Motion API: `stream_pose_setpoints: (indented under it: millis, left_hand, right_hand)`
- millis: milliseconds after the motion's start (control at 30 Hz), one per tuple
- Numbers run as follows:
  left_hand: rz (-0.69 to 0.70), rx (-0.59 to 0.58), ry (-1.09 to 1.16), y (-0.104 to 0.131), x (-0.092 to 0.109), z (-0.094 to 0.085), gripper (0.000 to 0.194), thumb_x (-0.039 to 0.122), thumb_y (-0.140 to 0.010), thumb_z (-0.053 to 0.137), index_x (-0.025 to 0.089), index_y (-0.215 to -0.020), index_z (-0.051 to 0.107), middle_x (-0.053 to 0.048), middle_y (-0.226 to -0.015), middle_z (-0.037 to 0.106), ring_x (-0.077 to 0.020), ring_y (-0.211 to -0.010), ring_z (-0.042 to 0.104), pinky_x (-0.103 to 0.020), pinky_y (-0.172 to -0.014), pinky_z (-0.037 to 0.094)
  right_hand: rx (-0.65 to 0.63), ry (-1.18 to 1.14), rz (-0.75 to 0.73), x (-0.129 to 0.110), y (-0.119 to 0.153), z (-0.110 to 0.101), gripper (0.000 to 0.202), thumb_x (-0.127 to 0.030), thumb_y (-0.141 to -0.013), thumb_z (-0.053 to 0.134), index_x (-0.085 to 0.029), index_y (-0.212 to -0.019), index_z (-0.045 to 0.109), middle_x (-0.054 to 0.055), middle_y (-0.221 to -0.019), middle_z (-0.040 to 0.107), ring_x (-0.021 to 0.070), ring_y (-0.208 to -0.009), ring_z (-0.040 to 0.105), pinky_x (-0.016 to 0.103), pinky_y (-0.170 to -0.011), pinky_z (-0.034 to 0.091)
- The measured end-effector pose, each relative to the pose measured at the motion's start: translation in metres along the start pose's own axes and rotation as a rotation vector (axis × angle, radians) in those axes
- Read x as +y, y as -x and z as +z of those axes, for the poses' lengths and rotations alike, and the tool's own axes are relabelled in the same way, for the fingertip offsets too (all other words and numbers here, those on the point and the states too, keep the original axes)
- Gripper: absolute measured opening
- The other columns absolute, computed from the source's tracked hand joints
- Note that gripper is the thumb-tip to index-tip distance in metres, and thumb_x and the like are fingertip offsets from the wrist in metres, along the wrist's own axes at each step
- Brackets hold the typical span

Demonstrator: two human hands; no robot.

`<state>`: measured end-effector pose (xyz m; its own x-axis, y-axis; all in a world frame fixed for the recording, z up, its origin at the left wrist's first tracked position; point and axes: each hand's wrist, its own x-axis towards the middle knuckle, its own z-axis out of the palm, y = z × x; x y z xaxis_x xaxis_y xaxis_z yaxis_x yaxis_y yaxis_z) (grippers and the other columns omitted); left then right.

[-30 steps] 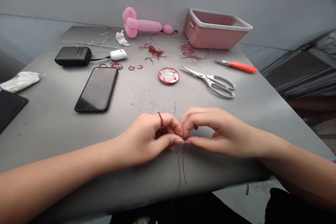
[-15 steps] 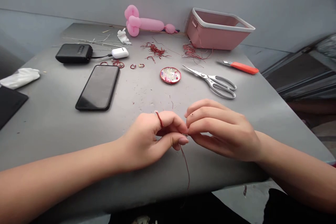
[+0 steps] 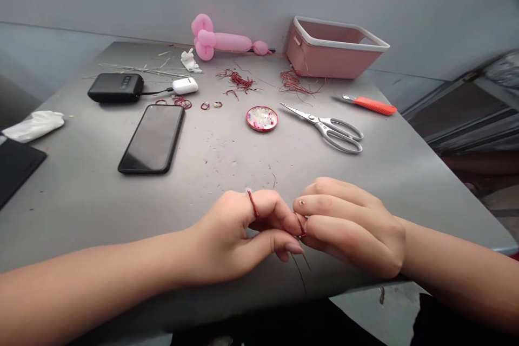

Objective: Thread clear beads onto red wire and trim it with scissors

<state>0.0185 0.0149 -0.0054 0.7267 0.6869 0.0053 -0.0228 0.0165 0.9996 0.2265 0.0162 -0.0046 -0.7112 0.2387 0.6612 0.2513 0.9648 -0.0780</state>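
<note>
Fingertip to fingertip, my hands meet above the table's near edge around a thin dark red cord (image 3: 302,225). My left hand (image 3: 247,238) pinches it between thumb and index finger, and two loose ends hang below the thumb. A red cord ring (image 3: 253,203) with a pale bead circles my left index finger. My right hand (image 3: 352,224) is closed on the same cord, its thumb mostly hidden behind the fingers. Beyond the hands lies a round red-rimmed dish (image 3: 261,119) of small pale and pink beads. Grey-handled scissors (image 3: 328,127) rest to its right.
A black phone (image 3: 152,139), a power bank (image 3: 115,87) and a white earbud case (image 3: 185,86) lie at left. Red cord scraps (image 3: 240,80) and finished-looking rings (image 3: 205,106) sit further back. At the back are a pink balloon figure (image 3: 231,41), a pink basket (image 3: 324,59) and an orange-handled cutter (image 3: 375,105).
Both hands have shifted down and slightly right in view. More of the red cord now shows between the fingertips, and its hanging ends lie further right.
</note>
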Motion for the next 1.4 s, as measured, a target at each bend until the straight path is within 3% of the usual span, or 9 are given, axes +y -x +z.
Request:
stream_pose_setpoints:
  millis: [133, 233, 333, 467, 633, 833, 1000, 1133, 1400]
  left_hand:
    - [-0.025, 0.045, -0.016, -0.002, -0.002, -0.002, 0.004, 0.014, -0.085, 0.059, 0.017, -0.084, 0.057, -0.001, -0.072, 0.068, -0.0118, -0.068, 0.068, -0.023, -0.068, 0.056]
    - [0.055, 0.108, -0.116, -0.002, -0.006, -0.004, 0.004, 0.014, -0.086, 0.058, 0.017, -0.086, 0.060, -0.002, -0.076, 0.070, -0.0121, -0.069, 0.068, -0.023, -0.068, 0.056]
    - [0.124, 0.152, -0.113, -0.001, -0.008, -0.005, 0.005, 0.013, -0.087, 0.058, 0.016, -0.087, 0.062, -0.002, -0.075, 0.069, -0.0114, -0.066, 0.066, -0.022, -0.065, 0.056]
    - [0.030, 0.147, 0.078, -0.003, -0.005, -0.004, 0.004, 0.012, -0.084, 0.061, 0.016, -0.085, 0.060, 0.000, -0.070, 0.065, -0.0103, -0.063, 0.064, -0.022, -0.063, 0.055]
    - [-0.139, 0.114, 0.369, -0.008, -0.001, -0.005, 0.012, 0.017, -0.080, 0.071, 0.015, -0.081, 0.060, 0.002, -0.066, 0.065, -0.0084, -0.058, 0.061, -0.021, -0.061, 0.053]
    - [-0.242, 0.074, 0.507, -0.010, -0.002, -0.008, 0.024, 0.028, -0.076, 0.079, 0.014, -0.081, 0.060, 0.002, -0.064, 0.067, -0.0072, -0.056, 0.061, -0.020, -0.060, 0.052]
    - [-0.271, 0.092, 0.508, -0.010, -0.004, -0.007, 0.031, 0.036, -0.075, 0.079, 0.014, -0.083, 0.058, 0.004, -0.062, 0.065, -0.0071, -0.054, 0.060, -0.024, -0.066, 0.053]
    - [-0.296, 0.080, 0.460, -0.010, -0.004, -0.006, 0.026, 0.033, -0.079, 0.076, 0.015, -0.084, 0.059, 0.004, -0.061, 0.064, -0.0075, -0.054, 0.059, -0.027, -0.068, 0.053]
    - [-0.342, -0.037, 0.346, -0.008, 0.002, -0.006, 0.014, 0.024, -0.084, 0.070, 0.014, -0.082, 0.060, 0.002, -0.064, 0.065, -0.0065, -0.055, 0.058, -0.021, -0.063, 0.049]
  right_hand:
    - [0.019, 0.055, 0.071, -0.001, 0.004, 0.006, 0.011, -0.005, -0.083, 0.059, -0.014, -0.087, 0.054, 0.008, -0.073, 0.059, 0.0172, -0.065, 0.050, 0.032, -0.053, 0.045]
    - [0.042, 0.000, 0.152, -0.001, 0.002, 0.008, 0.015, -0.004, -0.081, 0.059, -0.016, -0.087, 0.054, 0.006, -0.073, 0.060, 0.0168, -0.067, 0.051, 0.032, -0.059, 0.050]
    - [0.009, -0.318, 0.361, 0.004, -0.004, 0.002, 0.013, -0.010, -0.084, 0.054, -0.017, -0.093, 0.057, 0.006, -0.080, 0.063, 0.0162, -0.073, 0.057, 0.032, -0.065, 0.053]
    - [-0.136, -0.800, 0.677, 0.016, -0.007, -0.009, 0.016, -0.020, -0.095, 0.049, -0.016, -0.093, 0.065, 0.005, -0.081, 0.070, 0.0132, -0.073, 0.065, 0.027, -0.067, 0.055]
    - [-0.243, -1.048, 0.785, 0.027, -0.004, -0.010, 0.010, -0.020, -0.091, 0.061, -0.014, -0.089, 0.070, 0.005, -0.080, 0.074, 0.0122, -0.073, 0.069, 0.023, -0.067, 0.058]
    - [-0.274, -0.982, 0.722, 0.030, -0.002, -0.008, 0.007, -0.016, -0.087, 0.064, -0.013, -0.091, 0.070, 0.006, -0.079, 0.075, 0.0128, -0.070, 0.071, 0.022, -0.063, 0.057]
    - [-0.146, -0.554, 0.530, 0.025, -0.004, -0.007, 0.006, -0.012, -0.087, 0.061, -0.016, -0.087, 0.066, 0.002, -0.072, 0.071, 0.0090, -0.062, 0.065, 0.020, -0.057, 0.052]
    - [-0.047, -0.221, 0.320, 0.020, -0.001, -0.002, 0.007, -0.012, -0.089, 0.059, -0.018, -0.090, 0.062, 0.002, -0.071, 0.066, 0.0117, -0.065, 0.062, 0.025, -0.059, 0.052]
    - [0.031, -0.042, 0.091, 0.017, -0.005, -0.005, 0.004, -0.012, -0.089, 0.060, -0.016, -0.090, 0.062, 0.005, -0.070, 0.063, 0.0164, -0.071, 0.060, 0.029, -0.063, 0.056]
